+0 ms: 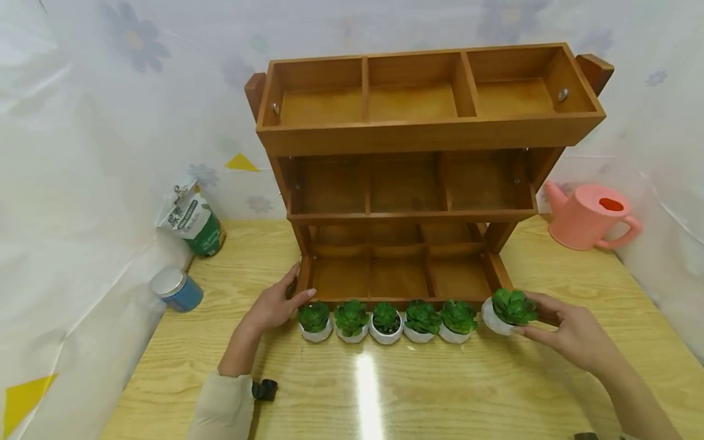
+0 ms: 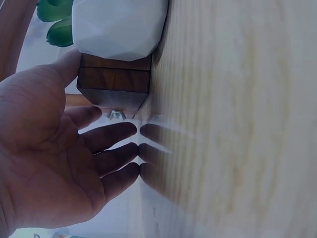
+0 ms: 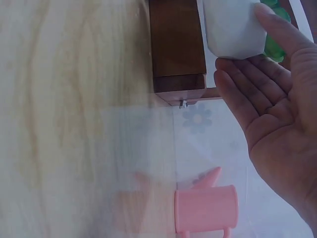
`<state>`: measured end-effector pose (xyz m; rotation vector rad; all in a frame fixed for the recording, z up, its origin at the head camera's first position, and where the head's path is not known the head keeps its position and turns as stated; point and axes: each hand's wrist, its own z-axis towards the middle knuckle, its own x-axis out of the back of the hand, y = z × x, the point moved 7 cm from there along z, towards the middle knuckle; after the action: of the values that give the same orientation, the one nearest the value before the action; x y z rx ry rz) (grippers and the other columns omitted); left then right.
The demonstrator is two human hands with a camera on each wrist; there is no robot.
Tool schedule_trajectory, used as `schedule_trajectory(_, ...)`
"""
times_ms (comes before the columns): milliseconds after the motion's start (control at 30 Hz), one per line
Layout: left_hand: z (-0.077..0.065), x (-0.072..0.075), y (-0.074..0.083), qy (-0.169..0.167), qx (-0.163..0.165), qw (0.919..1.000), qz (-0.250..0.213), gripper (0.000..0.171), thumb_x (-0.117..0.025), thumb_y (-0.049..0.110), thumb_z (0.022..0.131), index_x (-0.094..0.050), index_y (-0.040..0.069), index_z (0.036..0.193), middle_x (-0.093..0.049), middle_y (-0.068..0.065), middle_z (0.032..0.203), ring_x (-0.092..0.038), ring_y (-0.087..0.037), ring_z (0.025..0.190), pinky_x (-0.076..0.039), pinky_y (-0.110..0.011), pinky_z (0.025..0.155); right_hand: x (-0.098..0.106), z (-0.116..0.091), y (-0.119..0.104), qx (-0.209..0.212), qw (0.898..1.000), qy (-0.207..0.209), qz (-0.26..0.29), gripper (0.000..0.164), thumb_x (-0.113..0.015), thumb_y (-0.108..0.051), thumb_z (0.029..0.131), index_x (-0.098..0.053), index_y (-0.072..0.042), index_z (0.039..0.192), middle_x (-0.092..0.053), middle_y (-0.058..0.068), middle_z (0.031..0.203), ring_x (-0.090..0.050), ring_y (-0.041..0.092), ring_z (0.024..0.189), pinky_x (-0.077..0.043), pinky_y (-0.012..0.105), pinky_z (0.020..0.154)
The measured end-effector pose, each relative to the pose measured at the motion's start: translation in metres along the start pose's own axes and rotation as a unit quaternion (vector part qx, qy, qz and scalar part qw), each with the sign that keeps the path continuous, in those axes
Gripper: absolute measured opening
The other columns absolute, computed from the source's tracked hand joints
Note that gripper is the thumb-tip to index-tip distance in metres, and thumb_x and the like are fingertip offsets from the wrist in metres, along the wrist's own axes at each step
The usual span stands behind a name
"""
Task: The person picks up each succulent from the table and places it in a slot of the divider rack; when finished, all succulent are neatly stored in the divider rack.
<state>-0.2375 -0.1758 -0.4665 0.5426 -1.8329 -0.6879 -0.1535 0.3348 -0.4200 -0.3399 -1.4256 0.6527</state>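
Note:
My right hand (image 1: 572, 333) pinches a potted succulent (image 1: 513, 307), green with a white faceted pot, between thumb and fingers. In the right wrist view this white pot (image 3: 235, 27) is off the table, level with or above the box edge of a brown wooden tiered shelf (image 1: 429, 135). The shelf's bottom tier (image 1: 338, 278) has my left hand (image 1: 275, 305) at its left end. Its thumb touches the front corner, while the other fingers extend loosely along the side. Several similar succulents (image 1: 352, 318) stand in a row before the shelf.
A pink watering can (image 1: 588, 217) stands to the right of the shelf. On the left are a green-and-white bag (image 1: 195, 220) with a clip and a blue jar (image 1: 178, 290) with a pale lid. A flower-patterned sheet (image 1: 132, 110) hangs behind the wooden table (image 1: 440, 391).

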Motion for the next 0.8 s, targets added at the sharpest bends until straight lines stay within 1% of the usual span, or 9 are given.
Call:
schedule_trajectory(167,-0.001,0.0,0.001,0.001,0.002,1.0,-0.002,0.087,-0.054,0.059,0.1,-0.009,0.023,0.166,-0.028,-0.019,0.165,-0.033,-0.046,0.148,-0.033,-0.062,0.118,0.008,0.006,0.002,-0.021,1.0,0.013,0.01,0.061,-0.086,-0.026,0.083,-0.064,-0.004,0.135,-0.071,0.026,0.12,-0.051,-0.023,0.093,-0.047,0.004,0.069)
schedule_trajectory(333,-0.002,-0.001,0.002,0.005,-0.005,1.0,0.002,0.084,-0.054,0.057,0.101,-0.017,0.018,0.165,-0.034,-0.02,0.163,-0.037,-0.045,0.146,-0.036,-0.061,0.115,0.012,0.012,0.002,-0.025,0.999,0.018,0.031,0.061,-0.085,-0.024,0.084,-0.063,-0.004,0.137,-0.069,-0.021,0.11,-0.055,-0.022,0.092,-0.05,0.007,0.067)
schedule_trajectory(400,-0.002,-0.002,0.003,0.009,-0.008,0.9999,-0.004,0.08,-0.055,0.054,0.102,-0.02,0.018,0.164,-0.041,-0.02,0.159,-0.044,-0.044,0.142,-0.041,-0.059,0.112,0.013,0.015,0.002,-0.025,0.999,0.021,0.037,0.061,-0.085,-0.023,0.084,-0.063,-0.004,0.137,-0.065,-0.024,0.11,-0.057,-0.021,0.092,-0.052,0.009,0.066)
schedule_trajectory(467,-0.001,-0.003,0.004,0.011,-0.014,0.9998,-0.013,0.078,-0.056,0.05,0.102,-0.02,0.017,0.164,-0.044,-0.02,0.157,-0.046,-0.042,0.141,-0.042,-0.058,0.111,0.013,0.017,0.001,-0.026,0.999,0.019,0.037,0.061,-0.084,-0.023,0.085,-0.062,-0.002,0.138,-0.071,-0.005,0.115,-0.057,-0.021,0.091,-0.053,0.009,0.066)
schedule_trajectory(533,-0.001,-0.005,0.005,0.01,-0.02,0.9992,-0.034,0.078,-0.057,0.045,0.103,-0.017,0.019,0.164,-0.043,-0.018,0.158,-0.045,-0.04,0.143,-0.042,-0.057,0.112,0.013,0.019,0.002,-0.029,0.999,0.019,0.034,0.061,-0.084,-0.024,0.085,-0.061,-0.002,0.138,-0.07,0.003,0.117,-0.056,-0.021,0.091,-0.052,0.008,0.066)
schedule_trajectory(567,0.0,-0.005,0.006,0.01,-0.022,0.9986,-0.046,0.078,-0.058,0.043,0.103,-0.015,0.019,0.165,-0.041,-0.017,0.16,-0.044,-0.04,0.144,-0.041,-0.056,0.113,0.012,0.02,0.002,-0.029,0.999,0.018,0.034,0.061,-0.084,-0.024,0.086,-0.061,-0.002,0.138,-0.07,0.0,0.117,-0.056,-0.021,0.091,-0.052,0.008,0.066)
schedule_trajectory(700,0.002,-0.006,0.007,0.005,-0.03,0.9952,-0.093,0.081,-0.059,0.035,0.104,-0.009,0.02,0.165,-0.027,-0.013,0.167,-0.031,-0.036,0.152,-0.036,-0.055,0.118,0.012,0.026,0.001,-0.024,0.999,0.019,0.043,0.061,-0.083,-0.024,0.087,-0.06,-0.003,0.14,-0.058,-0.035,0.108,-0.057,-0.021,0.091,-0.053,0.009,0.066)
schedule_trajectory(767,0.003,-0.006,0.007,0.002,-0.031,0.993,-0.114,0.081,-0.06,0.032,0.104,-0.008,0.02,0.165,-0.023,-0.012,0.168,-0.029,-0.035,0.153,-0.038,-0.053,0.118,0.012,0.029,0.0,-0.021,0.998,0.02,0.049,0.061,-0.082,-0.024,0.087,-0.059,-0.004,0.141,-0.056,-0.036,0.108,-0.058,-0.021,0.091,-0.054,0.01,0.067)
schedule_trajectory(800,0.004,-0.006,0.008,0.0,-0.033,0.992,-0.121,0.081,-0.06,0.031,0.104,-0.007,0.02,0.165,-0.022,-0.012,0.169,-0.029,-0.035,0.153,-0.039,-0.052,0.117,0.012,0.031,-0.001,-0.02,0.998,0.022,0.049,0.062,-0.082,-0.024,0.088,-0.059,-0.003,0.141,-0.06,-0.03,0.111,-0.057,-0.021,0.091,-0.053,0.01,0.067)
